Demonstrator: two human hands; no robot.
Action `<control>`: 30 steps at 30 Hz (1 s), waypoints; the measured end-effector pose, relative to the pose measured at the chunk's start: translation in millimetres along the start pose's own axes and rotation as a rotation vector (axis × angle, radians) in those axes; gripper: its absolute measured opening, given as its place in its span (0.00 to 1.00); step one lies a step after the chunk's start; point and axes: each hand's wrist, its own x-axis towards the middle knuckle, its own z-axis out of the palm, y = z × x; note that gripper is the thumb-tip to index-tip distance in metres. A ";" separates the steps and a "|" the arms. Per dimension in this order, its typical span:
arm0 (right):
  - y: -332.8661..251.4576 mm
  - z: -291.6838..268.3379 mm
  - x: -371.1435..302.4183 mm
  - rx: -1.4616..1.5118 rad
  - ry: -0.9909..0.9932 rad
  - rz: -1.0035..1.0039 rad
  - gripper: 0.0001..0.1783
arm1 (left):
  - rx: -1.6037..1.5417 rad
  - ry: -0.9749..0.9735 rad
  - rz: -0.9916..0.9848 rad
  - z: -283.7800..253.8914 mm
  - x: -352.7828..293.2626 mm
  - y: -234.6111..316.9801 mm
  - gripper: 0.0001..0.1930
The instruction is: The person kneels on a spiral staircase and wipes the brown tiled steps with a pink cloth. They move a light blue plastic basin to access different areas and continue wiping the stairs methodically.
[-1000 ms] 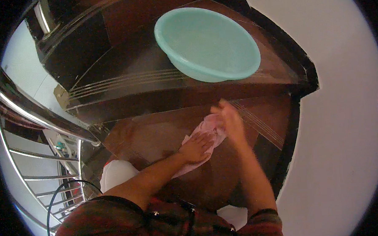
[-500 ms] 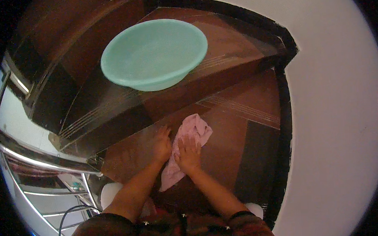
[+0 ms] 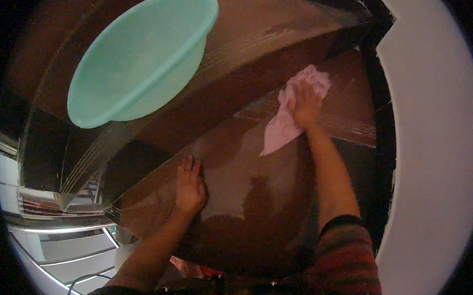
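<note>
Under my right hand (image 3: 306, 108) lies a crumpled pink cloth (image 3: 284, 128), pressed against the brown tiled stair step (image 3: 238, 184) near its far right part. The fingers are spread over the cloth, and one corner trails toward me. My left hand (image 3: 190, 186) rests on the same step to the left, fingers stretched out, with nothing in it. A large mint-green basin (image 3: 143, 59) stands on the higher step beyond my hands; its inside looks pale.
A white wall (image 3: 431, 139) with a dark skirting borders the steps on the right. Metal railing bars (image 3: 77, 254) run along the lower left. The riser of the higher step (image 3: 244, 89) crosses between the basin and the cloth. The tread shows a wet-looking sheen.
My right hand has slid the cloth far and to the right, away from my left hand. My left hand stays on the step. The view has turned, so the basin appears farther left.
</note>
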 end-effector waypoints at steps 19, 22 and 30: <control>170.9 -23.6 -30.6 -0.230 -0.237 0.341 0.39 | 0.007 0.056 0.015 -1.2 3.5 0.4 0.26; 137.1 -41.6 -65.4 -0.273 -0.250 0.346 0.38 | -0.017 0.082 0.027 -4.3 -1.2 -3.9 0.25; -41.2 -63.3 -145.9 -0.016 -0.262 0.131 0.46 | -0.013 0.075 0.013 -1.9 -2.8 -8.2 0.24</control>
